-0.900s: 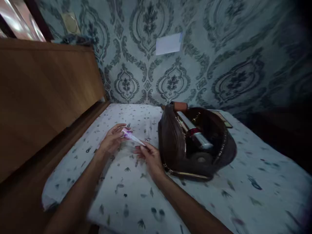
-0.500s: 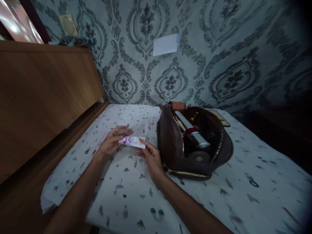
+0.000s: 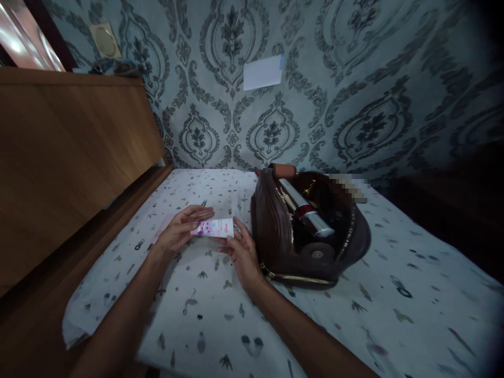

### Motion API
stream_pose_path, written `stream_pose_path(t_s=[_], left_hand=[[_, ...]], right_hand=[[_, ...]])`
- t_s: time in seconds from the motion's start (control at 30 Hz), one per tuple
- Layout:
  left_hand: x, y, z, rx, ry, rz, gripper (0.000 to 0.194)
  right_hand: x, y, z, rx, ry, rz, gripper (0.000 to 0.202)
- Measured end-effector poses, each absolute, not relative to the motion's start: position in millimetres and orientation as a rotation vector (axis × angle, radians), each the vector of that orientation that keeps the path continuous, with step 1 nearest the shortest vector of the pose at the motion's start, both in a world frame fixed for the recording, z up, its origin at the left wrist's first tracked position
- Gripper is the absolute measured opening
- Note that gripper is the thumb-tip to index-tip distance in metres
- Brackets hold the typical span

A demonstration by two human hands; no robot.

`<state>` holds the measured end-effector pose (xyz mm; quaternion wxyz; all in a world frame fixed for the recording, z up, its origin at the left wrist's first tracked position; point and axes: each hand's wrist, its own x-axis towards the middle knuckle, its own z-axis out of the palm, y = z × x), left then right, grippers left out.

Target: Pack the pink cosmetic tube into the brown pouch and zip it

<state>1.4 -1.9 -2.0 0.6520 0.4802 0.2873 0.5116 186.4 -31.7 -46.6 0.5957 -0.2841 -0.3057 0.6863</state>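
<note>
Both hands hold a small flat white packet (image 3: 213, 228) with a pink and purple print, just above a patterned white bedsheet (image 3: 220, 310). My left hand (image 3: 180, 231) pinches its left end and my right hand (image 3: 241, 252) its right end. Right beside my right hand lies an open dark brown zip pouch (image 3: 275, 231) with a silver and red cylindrical container (image 3: 305, 208) and a round lid (image 3: 317, 254) inside it.
A wooden headboard (image 3: 66, 152) runs along the left of the bed. A wall with damask wallpaper (image 3: 354, 84) stands behind, with a white paper (image 3: 262, 72) stuck on it. A flat object lies behind the pouch, partly blurred.
The packet has turned from edge-on and tilted to flat with its printed face up, held level between both hands. The pouch has not moved.
</note>
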Motion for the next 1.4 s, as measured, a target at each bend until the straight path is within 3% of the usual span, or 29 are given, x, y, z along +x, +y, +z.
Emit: stream_pose_path(t_s=[0.23, 0.67, 1.4], left_hand=[[-1, -2, -4, 1.142, 0.686, 1.052, 0.045], [5, -1, -10, 1.207, 0.812, 0.925, 0.042], [18, 0, -13, 1.239, 1.012, 1.106, 0.025]], right_hand=[[186, -29, -47, -0.666, -0.738, 1.570, 0.041], [184, -27, -49, -0.678, -0.628, 1.581, 0.041], [183, -27, -54, -0.706, -0.776, 1.530, 0.033]])
